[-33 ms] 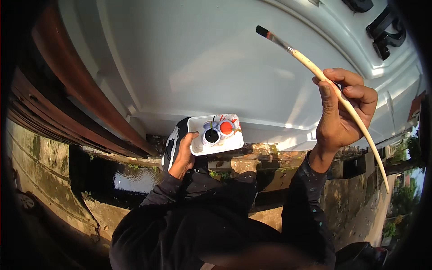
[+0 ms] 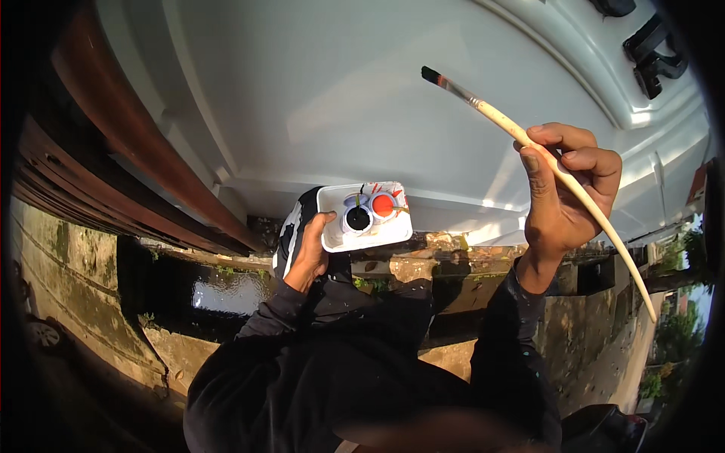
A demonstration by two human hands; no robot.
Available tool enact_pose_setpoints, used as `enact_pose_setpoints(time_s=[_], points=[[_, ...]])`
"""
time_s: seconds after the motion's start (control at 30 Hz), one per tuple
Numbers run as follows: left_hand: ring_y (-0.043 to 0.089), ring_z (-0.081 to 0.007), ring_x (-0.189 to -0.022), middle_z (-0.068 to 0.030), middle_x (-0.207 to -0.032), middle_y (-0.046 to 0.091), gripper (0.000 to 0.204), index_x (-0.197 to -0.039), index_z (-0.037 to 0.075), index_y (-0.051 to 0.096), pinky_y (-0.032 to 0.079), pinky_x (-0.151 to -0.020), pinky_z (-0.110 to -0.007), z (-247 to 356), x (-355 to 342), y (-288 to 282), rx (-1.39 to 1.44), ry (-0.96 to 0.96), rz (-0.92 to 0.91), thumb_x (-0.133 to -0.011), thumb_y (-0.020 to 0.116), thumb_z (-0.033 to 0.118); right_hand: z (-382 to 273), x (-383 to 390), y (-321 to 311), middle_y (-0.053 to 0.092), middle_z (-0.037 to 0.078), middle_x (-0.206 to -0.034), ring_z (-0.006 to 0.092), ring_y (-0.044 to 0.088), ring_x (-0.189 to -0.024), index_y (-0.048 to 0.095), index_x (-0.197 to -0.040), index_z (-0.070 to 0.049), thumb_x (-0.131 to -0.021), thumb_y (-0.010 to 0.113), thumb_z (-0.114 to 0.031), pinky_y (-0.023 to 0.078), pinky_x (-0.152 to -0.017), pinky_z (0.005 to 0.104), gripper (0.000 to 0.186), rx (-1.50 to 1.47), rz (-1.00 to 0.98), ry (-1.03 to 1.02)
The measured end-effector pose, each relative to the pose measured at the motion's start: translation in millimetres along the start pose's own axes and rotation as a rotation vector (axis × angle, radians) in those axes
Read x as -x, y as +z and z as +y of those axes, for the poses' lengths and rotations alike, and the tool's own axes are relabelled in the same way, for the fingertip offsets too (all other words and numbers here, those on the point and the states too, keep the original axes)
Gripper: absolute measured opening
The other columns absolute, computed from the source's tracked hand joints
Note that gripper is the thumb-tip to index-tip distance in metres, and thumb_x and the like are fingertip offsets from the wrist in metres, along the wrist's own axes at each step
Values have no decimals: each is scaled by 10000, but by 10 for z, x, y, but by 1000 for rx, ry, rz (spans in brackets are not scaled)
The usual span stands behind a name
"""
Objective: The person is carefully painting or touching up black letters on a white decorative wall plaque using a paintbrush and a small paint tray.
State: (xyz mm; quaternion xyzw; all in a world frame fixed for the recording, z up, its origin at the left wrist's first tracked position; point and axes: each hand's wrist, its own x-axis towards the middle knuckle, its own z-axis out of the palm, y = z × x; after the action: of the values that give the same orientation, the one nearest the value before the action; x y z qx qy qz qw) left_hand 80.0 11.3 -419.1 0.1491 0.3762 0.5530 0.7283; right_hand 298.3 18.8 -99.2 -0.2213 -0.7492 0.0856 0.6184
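Paintbrush (image 2: 498, 117), pinched by the right hand (image 2: 566, 208), points slightly lower than before, while the left hand (image 2: 308, 255) clasps a tray (image 2: 384, 240).

items counted in view: one left hand (image 2: 310, 248), one right hand (image 2: 566, 189), one paintbrush (image 2: 553, 164), one white tray (image 2: 374, 243), one cup of black paint (image 2: 356, 220), one cup of red paint (image 2: 384, 204), two raised black shapes (image 2: 648, 66), one wheel (image 2: 47, 334).

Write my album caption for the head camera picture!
Right hand holding a black-tipped brush, left hand a white tray with black paint and red paint.
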Motion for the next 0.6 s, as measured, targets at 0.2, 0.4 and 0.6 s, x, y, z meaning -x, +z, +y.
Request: enact_pose_setpoints(time_s=[0.2,0.4,0.6], points=[[663,-231,-967,-118,-1071,650,478,-1193,4,605,537,-870,-372,12,0,53,50,3,16,-859,655,342,398,929,125,668,160,-1013,176,652,-932,482,-1006,-52,-870,697,113,536,-836,298,303,98,-323,438],[659,-239,-1022,-121,-1118,643,521,-1240,15,569,536,-912,-386,45,73,28,42,-20,-22,-861,648,364,451,1201,369,679,119,-973,160,657,-915,500,-971,-33,-894,711,33,538,-808,296,235,-17,-491,550],[678,-243,-987,-137,-1094,645,505,-1192,-24,569,562,-868,-389,24,88,64,27,-2,-9,-860,641,349,574,1382,453,676,119,-957,174,660,-907,505,-955,-19,-885,711,43,543,-800,317,227,99,-582,546]])
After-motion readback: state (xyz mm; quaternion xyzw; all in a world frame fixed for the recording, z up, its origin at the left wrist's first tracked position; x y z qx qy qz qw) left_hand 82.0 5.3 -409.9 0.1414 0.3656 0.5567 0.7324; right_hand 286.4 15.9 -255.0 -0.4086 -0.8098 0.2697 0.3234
